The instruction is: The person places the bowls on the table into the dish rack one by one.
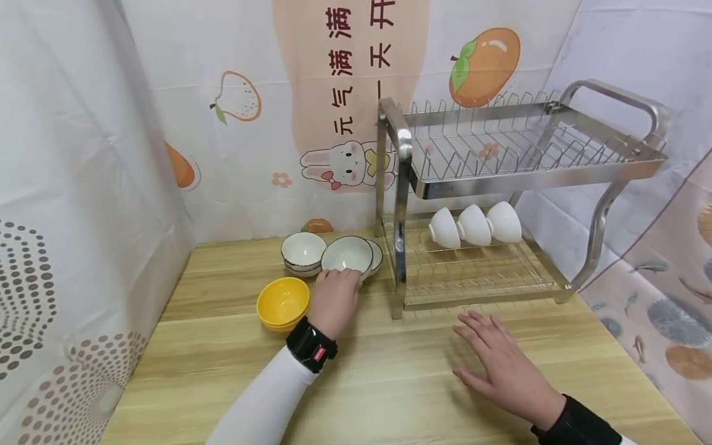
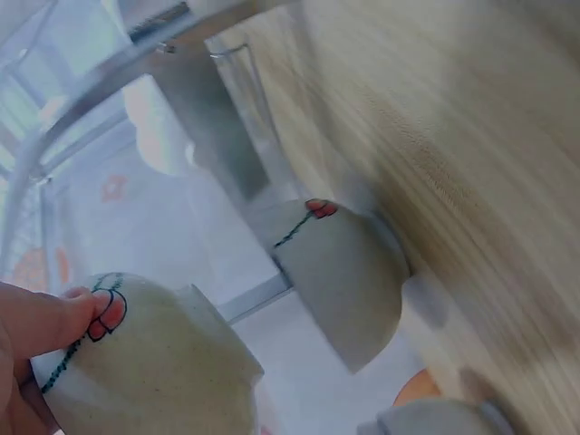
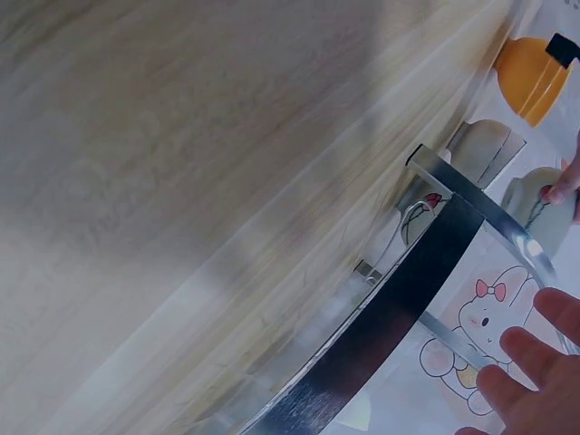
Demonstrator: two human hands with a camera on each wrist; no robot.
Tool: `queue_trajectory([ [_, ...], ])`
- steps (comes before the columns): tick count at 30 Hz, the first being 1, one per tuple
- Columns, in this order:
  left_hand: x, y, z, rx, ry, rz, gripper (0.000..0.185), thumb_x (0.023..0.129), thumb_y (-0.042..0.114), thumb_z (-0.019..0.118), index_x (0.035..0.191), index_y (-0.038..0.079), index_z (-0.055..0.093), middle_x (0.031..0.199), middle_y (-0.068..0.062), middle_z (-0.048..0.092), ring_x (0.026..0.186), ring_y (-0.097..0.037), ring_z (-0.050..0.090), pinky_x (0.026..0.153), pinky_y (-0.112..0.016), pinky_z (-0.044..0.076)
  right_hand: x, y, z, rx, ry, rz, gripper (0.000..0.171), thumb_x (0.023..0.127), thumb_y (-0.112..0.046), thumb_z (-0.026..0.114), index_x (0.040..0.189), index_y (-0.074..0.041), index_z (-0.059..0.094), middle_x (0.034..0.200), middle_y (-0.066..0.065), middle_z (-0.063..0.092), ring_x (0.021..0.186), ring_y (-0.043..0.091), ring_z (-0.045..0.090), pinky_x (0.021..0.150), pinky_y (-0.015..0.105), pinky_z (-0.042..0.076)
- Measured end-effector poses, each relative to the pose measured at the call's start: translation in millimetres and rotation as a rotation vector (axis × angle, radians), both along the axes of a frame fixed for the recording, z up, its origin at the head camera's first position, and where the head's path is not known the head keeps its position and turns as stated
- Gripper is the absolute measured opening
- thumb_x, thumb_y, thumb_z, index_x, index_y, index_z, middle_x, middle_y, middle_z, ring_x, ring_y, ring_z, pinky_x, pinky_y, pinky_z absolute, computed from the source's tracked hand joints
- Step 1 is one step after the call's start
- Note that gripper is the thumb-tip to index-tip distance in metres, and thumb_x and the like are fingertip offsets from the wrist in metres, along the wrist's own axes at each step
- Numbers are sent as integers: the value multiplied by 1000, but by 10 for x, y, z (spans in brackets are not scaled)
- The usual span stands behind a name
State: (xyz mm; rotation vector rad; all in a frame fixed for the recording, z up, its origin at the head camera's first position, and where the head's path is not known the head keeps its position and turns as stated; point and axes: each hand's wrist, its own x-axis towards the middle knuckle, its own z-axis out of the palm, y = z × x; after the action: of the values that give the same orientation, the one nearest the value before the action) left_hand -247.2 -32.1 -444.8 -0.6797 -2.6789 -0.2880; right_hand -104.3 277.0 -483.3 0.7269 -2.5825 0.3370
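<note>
A white bowl [image 1: 348, 254] with a dark rim line is gripped at its near edge by the left hand [image 1: 334, 301], the fingers curled over the rim; a small red and green motif is seen on its outer wall in the left wrist view. The bowl is held tilted just above the wooden table [image 1: 389, 371], between a stack of similar bowls [image 1: 303, 252] and the dish rack [image 1: 500, 185]. The right hand [image 1: 503, 368] is laid flat on the table, fingers spread and holding nothing. A glossy yellow bowl [image 1: 282, 301] is set near the left hand. Three plain white bowls [image 1: 474, 225] are stood on edge on the lower tier of the steel wire rack.
</note>
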Motion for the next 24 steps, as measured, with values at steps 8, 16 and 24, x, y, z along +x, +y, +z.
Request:
queue_trajectory([
  [8, 383, -228, 51, -44, 89, -142, 13, 96, 19, 66, 107, 19, 72, 103, 5, 73, 94, -16, 66, 94, -40, 45, 26, -81, 36, 13, 10, 18, 68, 84, -46, 73, 136, -8, 54, 146, 12, 47, 136, 36, 39, 122, 42, 9],
  [16, 559, -297, -31, -237, 92, -461, 11, 92, 22, 70, 103, 26, 69, 104, 13, 71, 99, -10, 63, 101, -33, 43, 52, -207, 105, -11, 54, 98, 64, 96, -55, 53, 136, -4, 54, 145, 12, 49, 136, 35, 40, 122, 42, 9],
  [24, 772, -120, -33, -359, 161, -640, 18, 93, 24, 65, 109, 31, 67, 107, 19, 66, 102, -5, 57, 101, -29, 39, 94, -340, 224, -17, 29, 172, 62, 88, -39, 70, 138, -6, 54, 145, 11, 49, 137, 33, 40, 121, 40, 14],
])
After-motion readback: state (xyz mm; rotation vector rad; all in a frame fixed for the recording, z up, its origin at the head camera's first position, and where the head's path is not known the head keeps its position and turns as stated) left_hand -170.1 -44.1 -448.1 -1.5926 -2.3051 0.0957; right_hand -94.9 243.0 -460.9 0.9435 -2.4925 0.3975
